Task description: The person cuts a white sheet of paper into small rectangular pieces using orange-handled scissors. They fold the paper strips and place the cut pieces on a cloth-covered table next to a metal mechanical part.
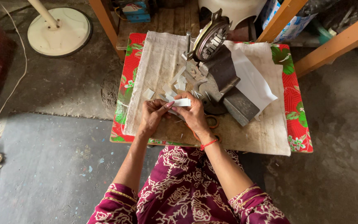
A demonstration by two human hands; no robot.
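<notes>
Left hand (pixel 152 114): fingers curled, thumb and fingertips pinched on the near end of a small white rectangular paper strip (pixel 182 102). Right hand (pixel 193 114): closed on the same strip from the other side, a thin red thread bracelet (pixel 208 144) at its wrist. The strip was held between both hands, just above the near middle of the work surface.

Surface: a worn off-white woven cloth (pixel 158 70) spread over a low table covered with red floral oilcloth (pixel 298 124). Loose white paper offcuts (pixel 175 85) lay scattered on the cloth just beyond the hands. Orange-handled scissors (pixel 212 122) lay partly hidden under the right hand.

Machine: a dark grey metal hand-operated press with a round toothed wheel (pixel 218 54) stood beyond the right hand, touching a large white paper sheet (pixel 251 81) that lay under its far side.

Surroundings: orange-painted wooden frame legs (pixel 332 45) crossed the upper right. A blue rectangular carton (pixel 135 10) sat at the top edge, left of centre; a blue-and-white printed package (pixel 291 27) sat behind the frame legs at upper right. A round cream pedestal base with a pole (pixel 59 31) stood on the grey concrete floor (pixel 54 157) at upper left, a pale cord (pixel 9 91) trailing beside it. The person wore a maroon floral-print garment (pixel 183 191).
</notes>
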